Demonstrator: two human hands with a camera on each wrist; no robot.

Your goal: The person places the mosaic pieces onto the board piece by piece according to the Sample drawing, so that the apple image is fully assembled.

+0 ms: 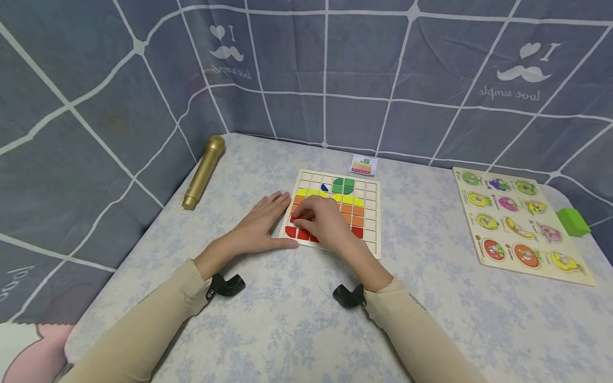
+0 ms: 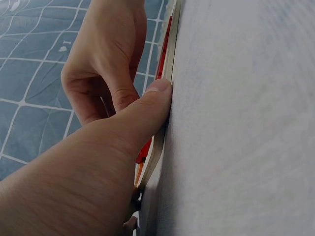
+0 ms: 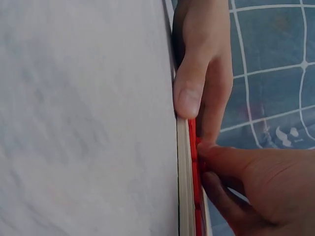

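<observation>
A light wooden puzzle board [image 1: 372, 226] with a raised grid lies on the table, filled in part with red, orange, yellow, green and blue tiles. My left hand [image 1: 261, 226] lies spread along its left side, the thumb against the near left corner. Over the left part of the board, my right hand [image 1: 325, 221] pinches a small red tile [image 3: 199, 141] between thumb and fingertips, right at the red row. Two green tiles [image 1: 343, 185] and a blue one [image 1: 324, 187] sit toward the far side. The right hand covers the middle of the lower rows.
Behind the board lies a small pattern card [image 1: 364, 165]. A gold microphone-shaped cylinder [image 1: 203, 173] is at the far left. To the right are a fruit peg puzzle [image 1: 519, 223] and a green block [image 1: 573, 222]. A grey gridded curtain [image 1: 359, 64] hangs behind the table.
</observation>
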